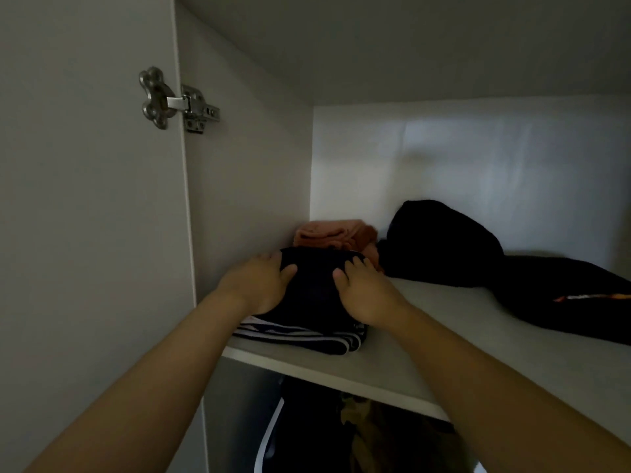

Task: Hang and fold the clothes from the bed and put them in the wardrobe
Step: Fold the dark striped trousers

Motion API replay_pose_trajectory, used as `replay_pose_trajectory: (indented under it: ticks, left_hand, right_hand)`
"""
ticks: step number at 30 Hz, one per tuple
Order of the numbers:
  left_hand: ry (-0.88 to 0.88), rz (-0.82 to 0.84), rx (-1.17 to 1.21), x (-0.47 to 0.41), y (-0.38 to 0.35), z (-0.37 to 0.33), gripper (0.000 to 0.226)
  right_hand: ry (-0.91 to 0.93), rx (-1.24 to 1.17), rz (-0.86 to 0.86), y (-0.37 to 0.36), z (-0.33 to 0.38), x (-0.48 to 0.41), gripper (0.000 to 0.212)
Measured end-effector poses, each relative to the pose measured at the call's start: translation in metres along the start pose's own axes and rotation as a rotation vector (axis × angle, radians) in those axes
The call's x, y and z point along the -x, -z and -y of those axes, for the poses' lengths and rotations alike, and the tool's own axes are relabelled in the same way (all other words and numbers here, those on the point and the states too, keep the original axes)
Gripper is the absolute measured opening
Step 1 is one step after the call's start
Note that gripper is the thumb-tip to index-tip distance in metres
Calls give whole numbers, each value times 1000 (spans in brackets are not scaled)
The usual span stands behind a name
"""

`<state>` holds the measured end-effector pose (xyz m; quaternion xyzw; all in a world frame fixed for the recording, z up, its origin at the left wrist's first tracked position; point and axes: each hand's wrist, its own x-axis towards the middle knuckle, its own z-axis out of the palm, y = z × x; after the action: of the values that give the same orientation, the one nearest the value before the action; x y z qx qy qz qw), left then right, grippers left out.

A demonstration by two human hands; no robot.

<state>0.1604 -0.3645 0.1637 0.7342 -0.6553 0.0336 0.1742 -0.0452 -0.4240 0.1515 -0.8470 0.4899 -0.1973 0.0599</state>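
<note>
Left grip (264,285) and right grip (367,297) both closed round folded black fabric garment (314,291) — atop striped black-and-white folded cloth (307,337), left end of white wardrobe shelf (444,336)

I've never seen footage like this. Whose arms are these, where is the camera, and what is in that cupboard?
No machine here: these are a person's two bare arms, filmed by one wide-angle camera worn on their head. They reach into an open wardrobe. The left hand and right hand both grip a dark folded garment, which sits on a striped folded piece on the shelf. Behind it lies folded orange clothing; to the right, a loose black garment. Below the shelf, more clothes show dimly. The metal part at upper left is the door hinge.
</note>
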Motion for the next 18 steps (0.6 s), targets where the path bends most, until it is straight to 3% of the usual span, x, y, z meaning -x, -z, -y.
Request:
replay_pose_trajectory:
  ticks: [4,8,12,18]
  left_hand:
    - [-200,-190,223,44,15,-41,54]
    - [-356,-326,476,95,-2,-81,37]
    - [-453,-161,784,151,-37,-123,20]
    - [-677,107,945,241,-95,-191,13]
  right_hand:
    - [1,-166,-232,26,15,59,48]
    - [-177,-235,-486,38,18,142,31]
    - [-435,-192,-675,27,13,229,24]
    - [-906,-92,-750,9,12,385,22]
